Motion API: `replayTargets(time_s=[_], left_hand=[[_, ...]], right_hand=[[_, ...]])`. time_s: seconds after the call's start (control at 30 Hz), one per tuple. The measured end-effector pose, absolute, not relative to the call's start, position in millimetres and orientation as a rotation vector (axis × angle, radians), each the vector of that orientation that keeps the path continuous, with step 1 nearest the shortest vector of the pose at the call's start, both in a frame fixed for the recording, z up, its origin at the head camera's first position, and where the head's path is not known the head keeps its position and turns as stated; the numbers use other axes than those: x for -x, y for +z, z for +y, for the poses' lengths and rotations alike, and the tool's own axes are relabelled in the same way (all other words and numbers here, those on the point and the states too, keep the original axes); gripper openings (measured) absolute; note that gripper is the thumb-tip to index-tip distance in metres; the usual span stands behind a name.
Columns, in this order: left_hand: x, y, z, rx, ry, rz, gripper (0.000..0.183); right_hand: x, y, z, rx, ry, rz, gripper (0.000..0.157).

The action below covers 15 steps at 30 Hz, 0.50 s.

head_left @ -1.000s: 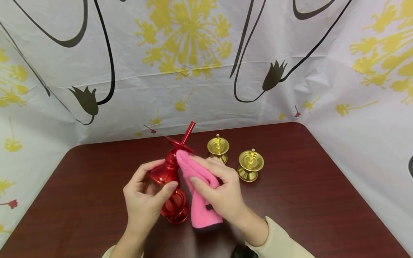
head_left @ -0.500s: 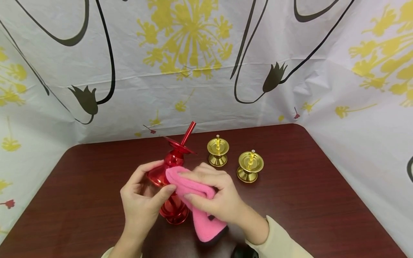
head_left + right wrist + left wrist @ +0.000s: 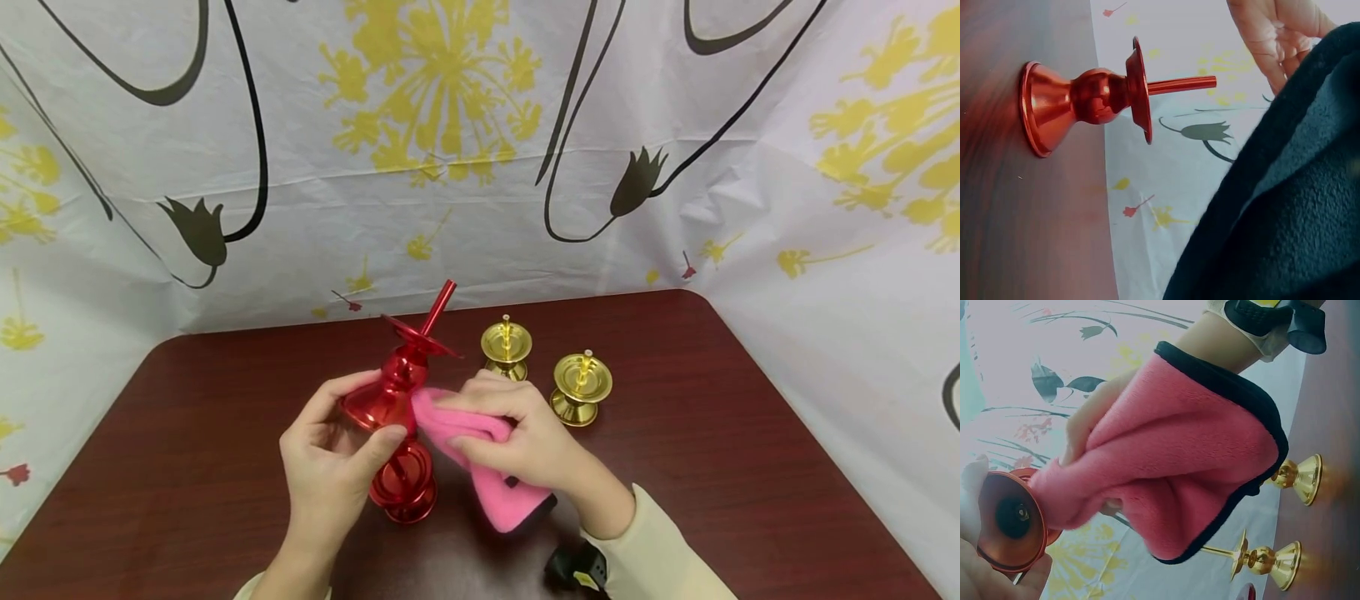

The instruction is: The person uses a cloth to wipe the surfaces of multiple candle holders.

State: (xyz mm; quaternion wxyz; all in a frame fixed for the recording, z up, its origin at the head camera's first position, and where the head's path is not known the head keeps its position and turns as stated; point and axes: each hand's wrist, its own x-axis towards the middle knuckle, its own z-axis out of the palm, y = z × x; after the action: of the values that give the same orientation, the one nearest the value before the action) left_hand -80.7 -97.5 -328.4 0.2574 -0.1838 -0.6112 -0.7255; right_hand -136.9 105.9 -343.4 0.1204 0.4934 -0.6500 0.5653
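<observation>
My left hand [image 3: 322,467] grips a shiny red candle holder [image 3: 405,367] by its flared base, thumb on one side and fingers on the other. The holder is raised and tilted, its dish and spike pointing up and to the right. In the left wrist view its hollow base [image 3: 1036,534] faces the camera. My right hand [image 3: 525,437] pinches a folded pink cloth [image 3: 498,496] with dark edging, whose bunched end meets the holder near its waist. A second red candle holder [image 3: 405,483] stands upright on the table below; the right wrist view shows this holder [image 3: 1097,97] from the side.
Two gold candle holders, one farther back [image 3: 506,343] and one to the right [image 3: 582,383], stand behind my right hand. The dark red wooden table [image 3: 675,483] ends at a white patterned sheet [image 3: 480,242]. A black device [image 3: 577,567] sits at my right wrist.
The cloth moved from just under the dish down to the flared base, then slightly back up and right with my right hand. My left hand keeps the candle holder almost still.
</observation>
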Motion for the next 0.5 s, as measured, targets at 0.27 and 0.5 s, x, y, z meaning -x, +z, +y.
replayTargets(time_s=[0.27, 0.5], left_hand=[[80, -328, -96, 0.488, -1.969, -1.695, 0.046], [80, -328, -93, 0.474, -1.925, -1.726, 0.048]], right_hand=[[131, -343, 104, -1.287, 1.651, -2.109, 0.031], [124, -334, 108, -1.208, 1.679, -2.176, 0.030]])
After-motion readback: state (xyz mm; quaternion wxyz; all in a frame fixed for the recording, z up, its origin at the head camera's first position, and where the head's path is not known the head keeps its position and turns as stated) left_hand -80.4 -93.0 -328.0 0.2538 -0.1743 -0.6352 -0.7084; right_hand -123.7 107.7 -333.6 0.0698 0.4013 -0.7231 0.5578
